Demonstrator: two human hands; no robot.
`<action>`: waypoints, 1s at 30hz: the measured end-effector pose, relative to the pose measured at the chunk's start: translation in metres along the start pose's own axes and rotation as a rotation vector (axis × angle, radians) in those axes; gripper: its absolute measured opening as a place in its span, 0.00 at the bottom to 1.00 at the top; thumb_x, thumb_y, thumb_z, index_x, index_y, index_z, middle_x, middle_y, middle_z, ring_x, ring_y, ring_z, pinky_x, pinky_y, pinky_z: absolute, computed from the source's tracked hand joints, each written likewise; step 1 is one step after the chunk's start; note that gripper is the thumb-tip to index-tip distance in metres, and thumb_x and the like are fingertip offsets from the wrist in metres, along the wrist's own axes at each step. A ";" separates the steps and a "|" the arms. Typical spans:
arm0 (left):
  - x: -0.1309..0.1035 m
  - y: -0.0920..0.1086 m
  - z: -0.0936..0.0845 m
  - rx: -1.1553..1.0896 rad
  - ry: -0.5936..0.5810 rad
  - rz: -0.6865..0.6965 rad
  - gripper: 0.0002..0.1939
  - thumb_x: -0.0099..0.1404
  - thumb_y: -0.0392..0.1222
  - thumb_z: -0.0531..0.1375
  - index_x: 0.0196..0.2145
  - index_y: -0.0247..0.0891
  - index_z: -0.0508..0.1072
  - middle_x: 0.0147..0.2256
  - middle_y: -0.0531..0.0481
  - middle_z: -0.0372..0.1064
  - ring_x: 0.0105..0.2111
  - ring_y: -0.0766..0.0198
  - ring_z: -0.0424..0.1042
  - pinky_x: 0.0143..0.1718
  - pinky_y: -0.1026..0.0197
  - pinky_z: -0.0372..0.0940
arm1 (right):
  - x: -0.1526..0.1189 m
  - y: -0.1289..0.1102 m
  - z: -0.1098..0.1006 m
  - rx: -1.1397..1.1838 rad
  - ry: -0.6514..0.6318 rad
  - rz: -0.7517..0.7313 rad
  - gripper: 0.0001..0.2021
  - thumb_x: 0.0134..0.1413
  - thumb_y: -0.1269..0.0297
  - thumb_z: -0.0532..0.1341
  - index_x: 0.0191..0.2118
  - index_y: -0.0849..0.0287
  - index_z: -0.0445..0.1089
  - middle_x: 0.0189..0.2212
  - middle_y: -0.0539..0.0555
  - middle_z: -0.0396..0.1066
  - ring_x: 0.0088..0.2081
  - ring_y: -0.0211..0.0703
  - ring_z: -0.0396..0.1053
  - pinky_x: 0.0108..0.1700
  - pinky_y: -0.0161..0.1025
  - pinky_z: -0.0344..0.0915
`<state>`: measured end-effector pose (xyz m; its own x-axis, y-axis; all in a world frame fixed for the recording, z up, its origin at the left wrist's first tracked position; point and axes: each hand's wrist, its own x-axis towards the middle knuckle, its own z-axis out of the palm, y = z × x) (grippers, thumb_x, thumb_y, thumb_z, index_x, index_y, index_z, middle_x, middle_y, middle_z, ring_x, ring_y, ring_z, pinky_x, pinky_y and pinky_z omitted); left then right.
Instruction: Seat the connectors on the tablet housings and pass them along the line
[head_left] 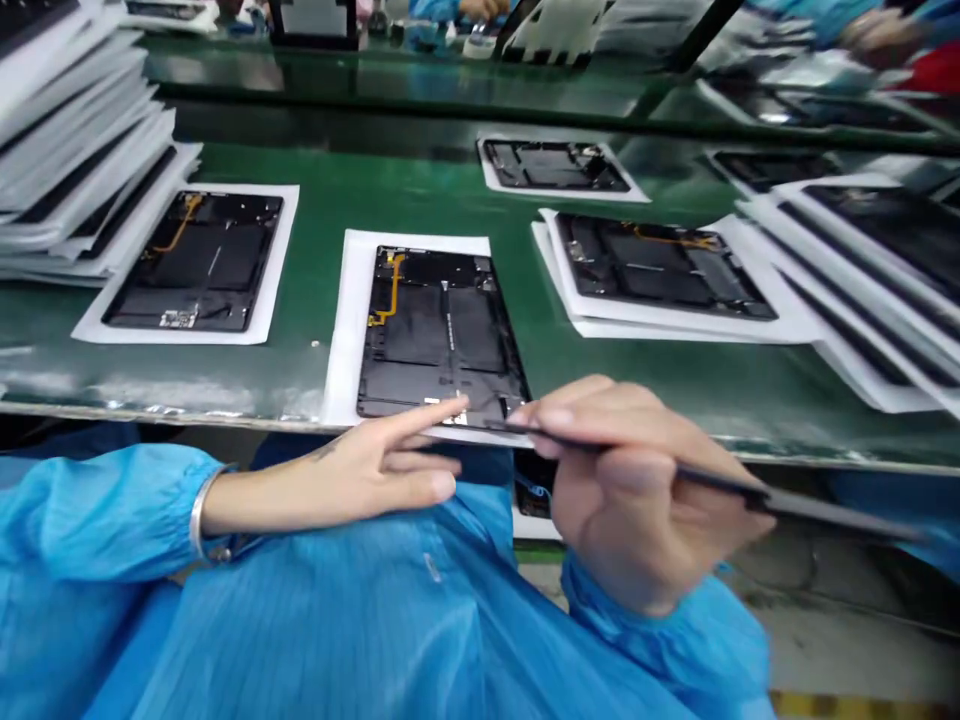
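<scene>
An opened tablet housing [480,330] lies on a white sheet [346,330] at the table's front edge, its dark inside facing up. An orange flex cable [395,285] runs along its left side. My left hand [352,470] is open, the index finger stretched out onto the small board at the housing's near edge. In the fingers of my right hand [645,480] is a thin black pen-like tool [720,482]. Its tip reaches the housing's near right corner; whether it touches cannot be made out. The tool's rear end is blurred.
More opened housings on white sheets lie to the left [202,260], at the back [555,165] and to the right [667,265]. Tall interleaved stacks stand at the far left [75,150] and right [885,270]. Co-workers' hands [885,35] show across the green table [360,190].
</scene>
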<state>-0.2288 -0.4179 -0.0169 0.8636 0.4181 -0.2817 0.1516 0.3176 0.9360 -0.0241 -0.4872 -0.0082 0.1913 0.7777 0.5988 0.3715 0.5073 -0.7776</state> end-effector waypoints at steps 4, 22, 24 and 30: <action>-0.021 0.023 -0.031 0.208 0.038 -0.007 0.27 0.73 0.44 0.57 0.67 0.47 0.60 0.45 0.44 0.78 0.34 0.62 0.81 0.37 0.62 0.75 | -0.003 0.012 0.011 0.039 0.131 0.036 0.10 0.65 0.60 0.60 0.41 0.46 0.80 0.28 0.50 0.74 0.31 0.45 0.70 0.34 0.46 0.66; -0.008 0.014 -0.063 0.970 0.247 0.256 0.11 0.74 0.44 0.54 0.35 0.38 0.70 0.28 0.54 0.66 0.26 0.68 0.66 0.29 0.66 0.60 | -0.001 0.032 0.061 -0.223 -0.357 -0.118 0.10 0.67 0.72 0.54 0.45 0.55 0.72 0.35 0.54 0.73 0.36 0.43 0.68 0.38 0.42 0.67; -0.006 0.017 -0.063 0.739 0.248 0.074 0.11 0.73 0.45 0.56 0.33 0.38 0.69 0.23 0.56 0.65 0.21 0.70 0.66 0.22 0.68 0.59 | -0.004 0.038 0.066 -0.401 -0.404 -0.169 0.07 0.66 0.71 0.57 0.40 0.57 0.72 0.34 0.56 0.73 0.37 0.44 0.66 0.38 0.42 0.65; -0.007 0.011 -0.063 0.685 0.331 0.164 0.11 0.73 0.44 0.56 0.35 0.37 0.72 0.27 0.53 0.73 0.24 0.69 0.72 0.25 0.69 0.65 | -0.006 0.042 0.071 -0.470 -0.361 -0.232 0.06 0.63 0.75 0.59 0.37 0.59 0.72 0.32 0.54 0.74 0.33 0.42 0.63 0.35 0.42 0.60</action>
<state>-0.2637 -0.3640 -0.0183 0.7285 0.6808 -0.0761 0.3907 -0.3216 0.8625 -0.0742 -0.4440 -0.0581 -0.2303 0.7846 0.5756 0.7410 0.5248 -0.4189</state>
